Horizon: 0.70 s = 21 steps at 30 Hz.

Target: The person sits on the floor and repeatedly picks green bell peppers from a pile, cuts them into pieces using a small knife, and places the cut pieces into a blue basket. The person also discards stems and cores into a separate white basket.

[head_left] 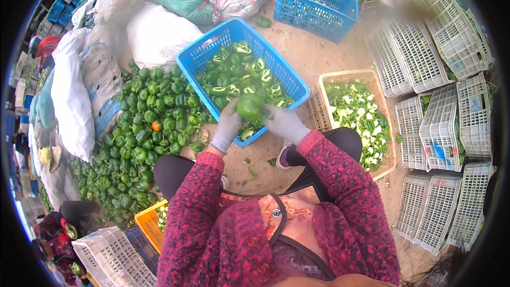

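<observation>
The left hand [229, 123], in a grey knit glove, had its fingers curled around the left side of a smooth, glossy green pepper [249, 107]. The right hand [284, 123], gloved the same, was closed against the pepper's right side; whether it also gripped a tool could not be told. The pepper sat between both hands, just above the near rim of a blue plastic crate [194, 61] with a lattice wall, which held cut pepper pieces showing pale hollow insides. Both sleeves were fuzzy red and black knit.

To the left, a heap of whole peppers [141, 127] lay on the dirt floor, rounded and shiny, with one orange one among them. To the right stood a tan crate [348, 74] of pale cores and green scraps. A second blue crate [313, 5] stood farther off, and white lattice crates [446, 127] were stacked along the right. Bulging woven sacks [159, 34] lay beyond the heap.
</observation>
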Available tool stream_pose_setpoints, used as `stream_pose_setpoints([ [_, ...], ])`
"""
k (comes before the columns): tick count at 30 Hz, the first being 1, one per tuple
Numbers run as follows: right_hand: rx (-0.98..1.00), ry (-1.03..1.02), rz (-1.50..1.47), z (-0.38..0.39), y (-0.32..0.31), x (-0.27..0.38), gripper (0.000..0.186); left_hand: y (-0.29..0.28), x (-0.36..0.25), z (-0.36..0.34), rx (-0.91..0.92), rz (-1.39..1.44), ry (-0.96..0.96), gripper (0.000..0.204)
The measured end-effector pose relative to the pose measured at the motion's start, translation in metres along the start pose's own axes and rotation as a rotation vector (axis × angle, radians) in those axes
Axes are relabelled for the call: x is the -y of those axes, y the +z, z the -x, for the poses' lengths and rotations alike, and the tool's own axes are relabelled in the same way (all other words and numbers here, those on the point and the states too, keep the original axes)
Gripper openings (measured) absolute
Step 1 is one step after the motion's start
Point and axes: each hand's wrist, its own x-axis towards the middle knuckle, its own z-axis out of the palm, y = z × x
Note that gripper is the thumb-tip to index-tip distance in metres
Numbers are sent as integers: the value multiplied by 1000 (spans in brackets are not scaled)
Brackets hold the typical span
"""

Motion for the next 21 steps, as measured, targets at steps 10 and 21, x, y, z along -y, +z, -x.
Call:
stream_pose_setpoints([
  [10, -22, 94, 189, -16, 8, -3, 41, 26, -35, 19, 33, 115, 0, 60],
  [21, 390, 395, -1107, -31, -1, -13, 23, 5, -7, 5, 59, 228, 47, 62],
])
